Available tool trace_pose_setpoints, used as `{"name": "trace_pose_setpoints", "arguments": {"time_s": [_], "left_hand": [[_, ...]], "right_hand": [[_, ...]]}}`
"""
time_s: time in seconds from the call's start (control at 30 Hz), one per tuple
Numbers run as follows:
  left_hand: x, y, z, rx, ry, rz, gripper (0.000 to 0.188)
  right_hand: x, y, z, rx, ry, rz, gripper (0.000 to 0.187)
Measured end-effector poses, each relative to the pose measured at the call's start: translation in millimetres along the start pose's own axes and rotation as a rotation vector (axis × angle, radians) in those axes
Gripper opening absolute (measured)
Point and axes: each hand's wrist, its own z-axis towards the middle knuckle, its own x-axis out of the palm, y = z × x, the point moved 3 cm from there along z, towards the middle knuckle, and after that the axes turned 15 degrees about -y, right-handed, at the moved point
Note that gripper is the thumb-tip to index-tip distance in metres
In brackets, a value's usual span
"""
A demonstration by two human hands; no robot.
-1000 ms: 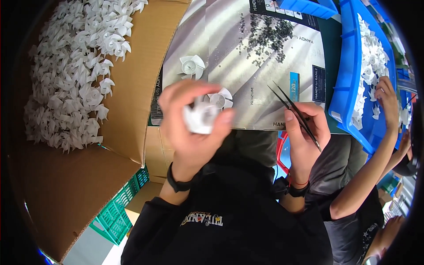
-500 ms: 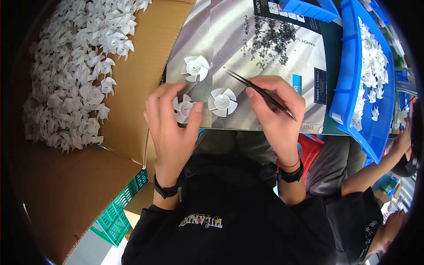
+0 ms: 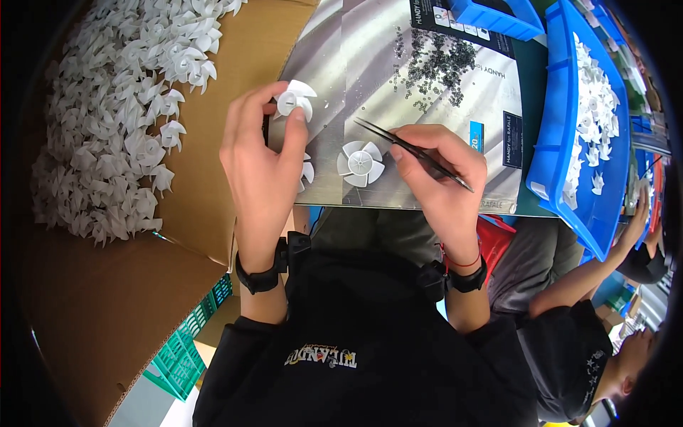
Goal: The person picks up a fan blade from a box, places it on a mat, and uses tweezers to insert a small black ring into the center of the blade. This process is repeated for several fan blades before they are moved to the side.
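Observation:
Between the thumb and fingers of my left hand [image 3: 260, 146] is a white fan blade wheel [image 3: 289, 103], held at the left edge of the printed board [image 3: 334, 135]. My right hand [image 3: 448, 171] grips black tweezers [image 3: 413, 151], their tips pointing up and left over the board. Just left of that hand, a second white fan wheel [image 3: 360, 164] lies flat with its hub upward. A third wheel [image 3: 306, 173] is mostly hidden behind my left hand. Farther off, many tiny black rings [image 3: 445, 64] are spread in a loose pile.
On the left, a cardboard box [image 3: 203, 135] holds a heap of white fan wheels [image 3: 135, 92]. At right stands a blue bin [image 3: 551, 128] with more white wheels. A smaller blue tray [image 3: 498, 18] sits at the far edge. Another person's arm [image 3: 590, 274] reaches in at right.
My left hand has moved away from me and picked up the far fan wheel, tilting it. My right hand with the tweezers has shifted slightly left.

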Motion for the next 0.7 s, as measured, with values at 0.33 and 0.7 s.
{"name": "trace_pose_setpoints", "arguments": {"time_s": [0.33,0.7], "left_hand": [[-7,13,-22,0.052,-0.051,0.064,0.029],[-4,13,-23,0.150,-0.079,0.125,0.028]], "right_hand": [[20,2,8,0.005,0.153,-0.001,0.015],[22,5,9,-0.056,0.156,-0.053,0.013]]}}
